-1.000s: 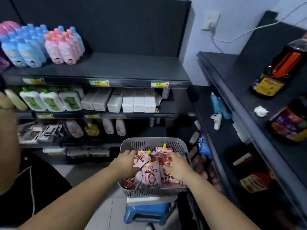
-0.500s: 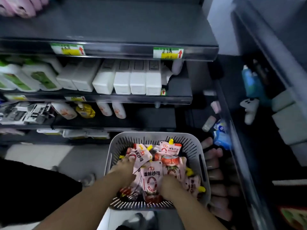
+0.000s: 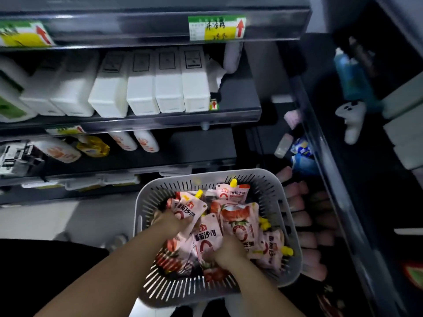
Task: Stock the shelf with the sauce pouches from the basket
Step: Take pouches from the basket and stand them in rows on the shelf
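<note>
A grey slotted basket (image 3: 272, 177) in front of me holds several pink tomato sauce pouches with yellow caps. My left hand (image 3: 170, 223) is inside the basket at its left, fingers curled round a pink pouch (image 3: 190, 208). My right hand (image 3: 229, 251) is down in the middle of the pile, fingers curled into the lower edge of another sauce pouch (image 3: 207, 239). More pouches (image 3: 240, 221) lie loose to the right. Both forearms reach in from the bottom of the view.
Dark shelves ahead carry white jugs (image 3: 142, 88), a yellow pouch (image 3: 92, 146) and white bottles (image 3: 146, 140). A right-hand shelf unit (image 3: 320, 138) holds a blue bottle (image 3: 350, 76), a white sprayer (image 3: 351, 121) and rows of pink items (image 3: 302, 225) beside the basket.
The camera has tipped down and moved closer to the basket. Both hands have dug deeper into the pouches, and the right hand has slid toward the near side of the pile.
</note>
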